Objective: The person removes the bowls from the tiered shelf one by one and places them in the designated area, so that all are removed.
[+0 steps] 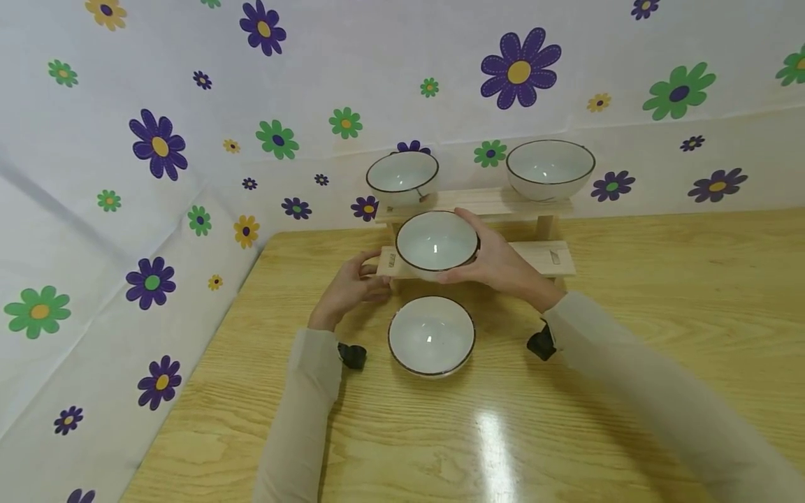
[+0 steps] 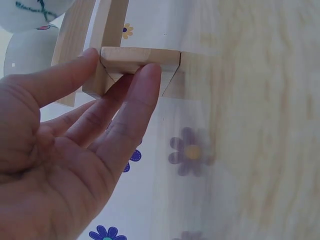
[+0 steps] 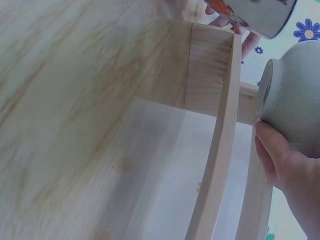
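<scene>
My right hand (image 1: 497, 262) grips a white bowl (image 1: 435, 241) with a dark rim by its right side, the thumb near its front. In the head view this bowl overlaps the left part of the lower shelf of a two-step wooden stand (image 1: 522, 257). The right wrist view shows the held bowl (image 3: 295, 95) from the side, its foot ring visible. My left hand (image 1: 352, 286) holds the stand's left end. In the left wrist view its thumb touches the shelf's wooden edge (image 2: 142, 56) while other fingers reach below it.
One similar bowl (image 1: 402, 173) sits tilted on the upper shelf's left, another (image 1: 550, 168) on its right. A further bowl (image 1: 432, 335) rests on the wooden table (image 1: 660, 314) before the stand. A flower-patterned cloth (image 1: 402, 63) hangs behind and along the left side.
</scene>
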`<state>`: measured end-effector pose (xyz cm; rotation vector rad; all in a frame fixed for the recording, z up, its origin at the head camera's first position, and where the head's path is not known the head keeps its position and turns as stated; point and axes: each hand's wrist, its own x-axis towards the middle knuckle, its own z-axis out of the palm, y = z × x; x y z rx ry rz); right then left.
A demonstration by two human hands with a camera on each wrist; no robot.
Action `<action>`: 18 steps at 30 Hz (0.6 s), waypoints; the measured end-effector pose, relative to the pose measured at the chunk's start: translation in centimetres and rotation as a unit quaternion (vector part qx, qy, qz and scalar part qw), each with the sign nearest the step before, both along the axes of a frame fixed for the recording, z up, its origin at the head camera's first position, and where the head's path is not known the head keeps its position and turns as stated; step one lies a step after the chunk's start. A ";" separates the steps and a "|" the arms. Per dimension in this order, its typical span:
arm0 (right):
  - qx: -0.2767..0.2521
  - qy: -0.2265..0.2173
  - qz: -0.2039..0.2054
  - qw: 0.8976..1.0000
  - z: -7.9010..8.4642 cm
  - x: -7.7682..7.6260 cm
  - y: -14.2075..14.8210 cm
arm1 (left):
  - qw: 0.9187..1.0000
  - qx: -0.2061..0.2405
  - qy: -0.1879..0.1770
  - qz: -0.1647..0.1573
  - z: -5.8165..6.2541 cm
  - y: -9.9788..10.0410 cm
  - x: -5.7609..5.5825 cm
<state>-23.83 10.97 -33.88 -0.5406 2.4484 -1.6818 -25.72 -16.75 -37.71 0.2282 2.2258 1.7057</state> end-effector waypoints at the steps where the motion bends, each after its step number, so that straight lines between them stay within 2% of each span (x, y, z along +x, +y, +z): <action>1: 0.003 0.002 -0.003 1.000 0.1 0.1 0.2 | 1.000 0.000 -0.001 0.001 0.0 0.0 0.0; 8: 0.019 0.026 -0.026 0.999 0.4 1.0 1.6 | 1.000 -0.008 0.000 0.003 0.2 0.1 0.1; 18: 0.028 0.034 -0.026 0.999 0.6 2.4 3.3 | 1.000 -0.015 0.005 0.006 0.0 0.1 0.0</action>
